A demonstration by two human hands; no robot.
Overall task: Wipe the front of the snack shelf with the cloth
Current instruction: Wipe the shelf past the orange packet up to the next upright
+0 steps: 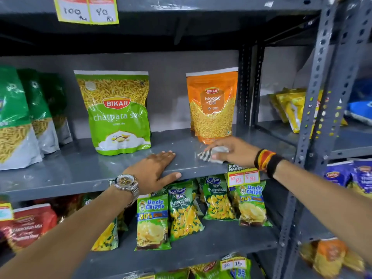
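The grey metal snack shelf (pixel 80 168) runs across the middle of the head view. My right hand (pixel 233 151) presses a small striped grey-and-white cloth (pixel 207 155) flat on the shelf near its front edge, just in front of the orange Moong Dal pouch (pixel 212 105). My left hand (pixel 155 170), with a silver watch on the wrist, rests flat on the shelf's front edge with fingers spread, holding nothing. It lies to the left of the cloth and in front of the green Chatpata Sev pouch (pixel 118 113).
Green and white snack bags (pixel 18 117) stand at the shelf's left. A price tag (pixel 242 176) hangs from the front lip under my right wrist. Chip packets (pixel 181 212) fill the shelf below. A perforated steel upright (pixel 320 97) rises at the right.
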